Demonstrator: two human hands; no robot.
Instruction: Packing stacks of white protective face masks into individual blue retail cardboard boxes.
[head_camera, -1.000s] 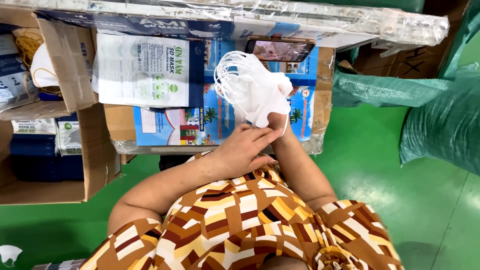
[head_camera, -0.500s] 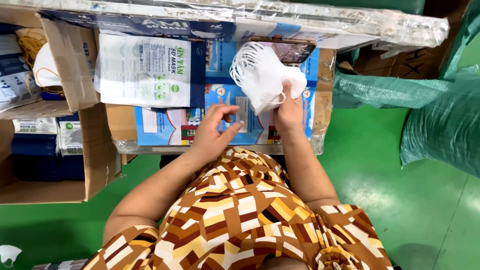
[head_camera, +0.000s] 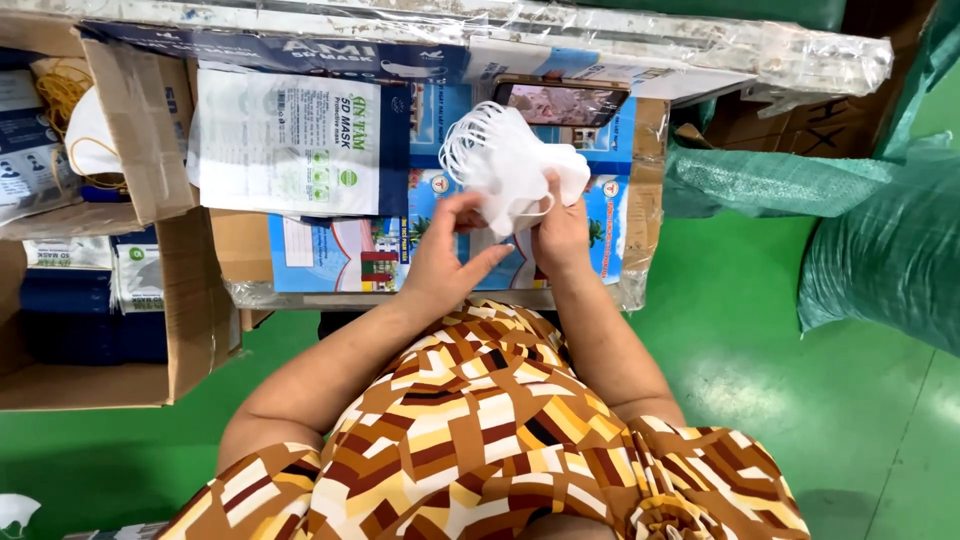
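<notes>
- Both hands hold a white mask bundle above the surface.
- Right hand fingers grip it.
- Left hand fingers pinch its edge.
- A phone lies just behind.
- A cardboard box sits left.
- Green sacks sit right.

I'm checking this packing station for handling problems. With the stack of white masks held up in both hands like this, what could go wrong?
1. The stack of white face masks is pinched only at its lower end by the right hand and left hand; the fanned top could splay and masks might drop onto the green floor.
2. The loose white ear loops could tangle or snag on fingers.
</notes>
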